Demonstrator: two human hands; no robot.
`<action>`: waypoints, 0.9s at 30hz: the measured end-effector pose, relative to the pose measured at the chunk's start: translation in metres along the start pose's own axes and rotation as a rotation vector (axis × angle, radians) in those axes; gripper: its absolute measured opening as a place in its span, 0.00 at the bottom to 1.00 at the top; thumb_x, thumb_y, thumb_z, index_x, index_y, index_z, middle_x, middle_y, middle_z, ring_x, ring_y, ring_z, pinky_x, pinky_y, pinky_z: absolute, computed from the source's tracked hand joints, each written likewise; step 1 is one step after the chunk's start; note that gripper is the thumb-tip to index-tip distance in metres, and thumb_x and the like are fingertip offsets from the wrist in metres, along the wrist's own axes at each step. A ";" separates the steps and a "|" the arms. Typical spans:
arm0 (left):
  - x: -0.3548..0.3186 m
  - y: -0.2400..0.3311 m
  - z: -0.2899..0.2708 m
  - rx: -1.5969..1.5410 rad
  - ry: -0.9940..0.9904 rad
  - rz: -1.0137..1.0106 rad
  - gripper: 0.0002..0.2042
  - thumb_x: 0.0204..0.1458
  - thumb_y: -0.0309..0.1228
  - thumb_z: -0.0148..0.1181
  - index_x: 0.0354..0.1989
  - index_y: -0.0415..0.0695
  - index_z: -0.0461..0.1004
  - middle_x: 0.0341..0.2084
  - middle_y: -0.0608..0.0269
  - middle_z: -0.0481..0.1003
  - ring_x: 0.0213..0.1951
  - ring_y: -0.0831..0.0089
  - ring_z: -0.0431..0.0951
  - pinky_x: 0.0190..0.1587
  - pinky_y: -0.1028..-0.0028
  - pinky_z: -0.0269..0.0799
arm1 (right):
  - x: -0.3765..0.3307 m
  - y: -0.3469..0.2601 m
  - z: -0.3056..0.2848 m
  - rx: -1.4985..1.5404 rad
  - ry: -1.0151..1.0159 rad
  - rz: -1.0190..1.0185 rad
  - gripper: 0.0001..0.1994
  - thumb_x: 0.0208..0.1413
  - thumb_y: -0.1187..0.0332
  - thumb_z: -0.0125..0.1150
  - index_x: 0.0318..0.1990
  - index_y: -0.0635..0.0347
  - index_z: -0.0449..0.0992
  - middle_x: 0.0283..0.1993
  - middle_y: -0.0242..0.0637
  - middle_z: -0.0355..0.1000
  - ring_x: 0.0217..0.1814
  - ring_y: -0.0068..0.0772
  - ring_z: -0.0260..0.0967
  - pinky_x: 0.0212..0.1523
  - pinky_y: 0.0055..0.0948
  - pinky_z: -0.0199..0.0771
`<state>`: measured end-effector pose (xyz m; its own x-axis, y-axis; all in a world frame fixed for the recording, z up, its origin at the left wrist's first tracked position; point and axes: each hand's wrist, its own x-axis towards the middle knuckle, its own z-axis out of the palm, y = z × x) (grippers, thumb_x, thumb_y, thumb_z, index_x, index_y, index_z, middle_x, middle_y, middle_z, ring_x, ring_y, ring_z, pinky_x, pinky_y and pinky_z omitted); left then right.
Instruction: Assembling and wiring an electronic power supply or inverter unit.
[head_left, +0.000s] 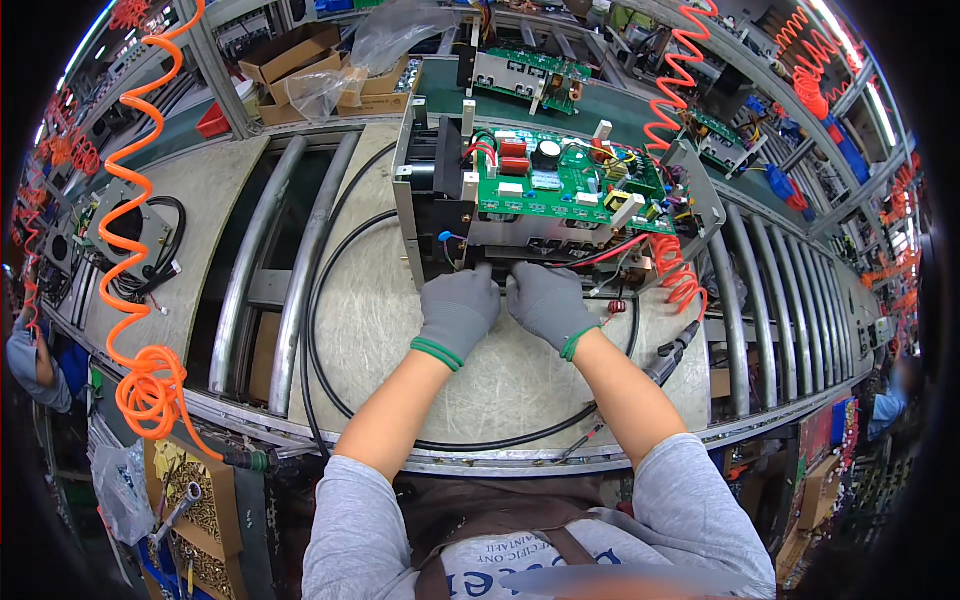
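Observation:
An open metal chassis [420, 190] with a green circuit board [560, 185] on top stands on a pale worn board [400, 330] in front of me. Both my hands wear grey gloves. My left hand [457, 310] and my right hand [548, 303] sit side by side at the chassis's near lower edge, fingers curled in against black parts and red wires there. What the fingers grip is hidden. A thick black cable [330, 300] loops from the chassis around the pale board.
Metal rollers [290, 270] run left and right [790, 310] of the pale board. Orange coiled air hoses hang at left [130, 250] and back right [675, 70]. A second circuit-board unit [525, 75] and cardboard boxes [300, 65] lie behind. A fan part with cables [135, 235] lies left.

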<state>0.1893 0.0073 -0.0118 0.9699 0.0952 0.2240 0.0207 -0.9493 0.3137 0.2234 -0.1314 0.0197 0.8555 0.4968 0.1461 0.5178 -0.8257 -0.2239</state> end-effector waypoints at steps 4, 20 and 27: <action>0.005 0.008 -0.007 0.077 -0.136 0.021 0.10 0.53 0.38 0.50 0.34 0.48 0.75 0.25 0.57 0.79 0.29 0.54 0.81 0.30 0.58 0.75 | 0.005 0.001 -0.007 -0.018 -0.061 0.009 0.09 0.51 0.62 0.55 0.27 0.55 0.76 0.26 0.45 0.75 0.32 0.49 0.75 0.36 0.42 0.73; -0.051 -0.005 0.007 -0.392 0.282 -0.247 0.23 0.48 0.44 0.60 0.51 0.48 0.71 0.30 0.59 0.78 0.31 0.64 0.80 0.35 0.64 0.75 | -0.053 0.021 0.012 0.400 0.061 -0.055 0.29 0.55 0.59 0.55 0.65 0.55 0.58 0.35 0.47 0.76 0.37 0.51 0.75 0.40 0.43 0.73; -0.031 0.008 -0.016 -1.053 0.090 -0.355 0.17 0.52 0.44 0.62 0.36 0.40 0.79 0.26 0.62 0.79 0.28 0.75 0.77 0.35 0.74 0.72 | -0.051 -0.019 0.016 0.717 0.090 0.016 0.25 0.50 0.57 0.63 0.54 0.56 0.70 0.46 0.44 0.74 0.43 0.44 0.75 0.45 0.38 0.73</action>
<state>0.1557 0.0015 -0.0017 0.9277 0.3728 0.0190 0.0360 -0.1402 0.9895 0.1701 -0.1371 0.0013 0.8748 0.4368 0.2097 0.4107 -0.4388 -0.7993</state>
